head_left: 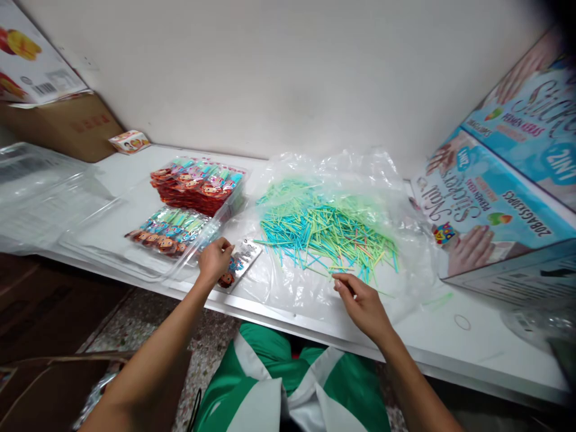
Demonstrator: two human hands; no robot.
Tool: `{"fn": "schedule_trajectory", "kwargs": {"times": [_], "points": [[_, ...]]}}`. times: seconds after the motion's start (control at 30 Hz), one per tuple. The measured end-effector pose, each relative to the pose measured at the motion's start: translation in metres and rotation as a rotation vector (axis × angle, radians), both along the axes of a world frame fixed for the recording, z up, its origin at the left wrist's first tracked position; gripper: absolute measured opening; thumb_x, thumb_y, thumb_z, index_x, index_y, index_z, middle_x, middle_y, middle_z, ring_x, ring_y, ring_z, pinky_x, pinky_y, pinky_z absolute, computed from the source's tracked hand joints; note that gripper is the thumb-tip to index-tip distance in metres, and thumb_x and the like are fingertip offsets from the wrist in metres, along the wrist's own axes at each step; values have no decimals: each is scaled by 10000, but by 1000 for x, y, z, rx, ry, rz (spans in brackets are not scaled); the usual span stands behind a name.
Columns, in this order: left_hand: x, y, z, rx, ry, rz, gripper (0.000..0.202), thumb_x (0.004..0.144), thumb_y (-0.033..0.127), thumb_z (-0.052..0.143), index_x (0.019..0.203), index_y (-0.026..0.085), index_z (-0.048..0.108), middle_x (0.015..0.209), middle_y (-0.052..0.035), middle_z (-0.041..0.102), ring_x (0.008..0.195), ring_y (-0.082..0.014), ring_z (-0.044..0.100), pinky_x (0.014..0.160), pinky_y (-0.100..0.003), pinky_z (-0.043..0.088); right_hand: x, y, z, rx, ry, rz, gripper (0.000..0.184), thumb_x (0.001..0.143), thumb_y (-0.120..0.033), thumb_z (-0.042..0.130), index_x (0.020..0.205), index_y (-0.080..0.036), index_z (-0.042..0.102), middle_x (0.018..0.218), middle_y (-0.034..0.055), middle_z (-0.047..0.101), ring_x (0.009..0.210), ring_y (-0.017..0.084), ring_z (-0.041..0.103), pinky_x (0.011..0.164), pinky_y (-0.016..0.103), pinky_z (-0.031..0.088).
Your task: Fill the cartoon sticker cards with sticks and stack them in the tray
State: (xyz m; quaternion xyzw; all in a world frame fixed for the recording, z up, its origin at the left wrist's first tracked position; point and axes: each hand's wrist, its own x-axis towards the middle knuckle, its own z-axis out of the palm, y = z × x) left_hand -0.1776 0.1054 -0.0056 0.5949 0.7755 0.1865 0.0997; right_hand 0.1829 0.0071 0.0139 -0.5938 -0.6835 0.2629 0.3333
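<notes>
My left hand [215,258] is closed on a small printed foil packet [239,265] lying at the white table's [477,345] front edge. My right hand [360,300] reaches to the near edge of a heap of thin blue, green and yellow sticks [321,231] spread on a clear plastic sheet [342,168]. Its thumb and fingertips pinch together at the sticks; whether one is in the pinch I cannot make out. Left of the packet sit two stacks of similar packets [198,183], [168,231], in a clear plastic tray [94,234].
Printed cardboard boxes [495,204] lean at the right end of the table. A brown carton [63,126] and a small box [129,141] stand at the back left, with clear plastic wrap [40,192] in front. A rubber band [462,322] lies near the front right.
</notes>
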Motion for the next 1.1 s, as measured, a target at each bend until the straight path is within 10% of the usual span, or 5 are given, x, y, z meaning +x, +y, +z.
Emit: {"fn": "schedule_trajectory", "kwargs": {"times": [0.27,0.47,0.67,0.87,1.1], "points": [[75,-41,18,-79,-1022,-159,315,697,451,618,751,163,504,651,-31,656,559,-159,594,549,-248,422,-52,6,-7,-295,472,-12,401,823,-454,502,1110,-174,510,856,48,633,730,156,597,649,281,470],[137,-70,12,-336,-1425,-274,319,651,344,719,872,157,585,679,-12,661,628,-131,599,614,-227,420,-65,11,-22,-395,591,128,264,822,-434,510,750,-180,499,658,-11,579,600,115,543,587,246,435],[145,-57,-4,-529,-1486,-304,251,616,339,746,629,100,672,584,-26,631,540,-97,527,553,-209,369,-24,16,-20,-440,362,282,305,856,-456,436,768,-176,523,685,-4,594,580,109,545,551,226,423],[147,-50,-20,-457,-1506,-122,242,484,290,817,551,110,670,527,-15,616,518,-95,519,534,-208,372,43,58,-22,-276,-308,-47,292,877,-379,367,866,-161,561,782,45,644,686,152,592,589,239,409],[148,-48,-40,-386,-1529,-40,292,455,312,824,526,108,628,473,20,549,457,-65,457,472,-186,342,17,116,-33,-252,-612,-73,316,818,-347,486,1041,-136,557,1033,150,621,932,242,584,744,300,405]]}}
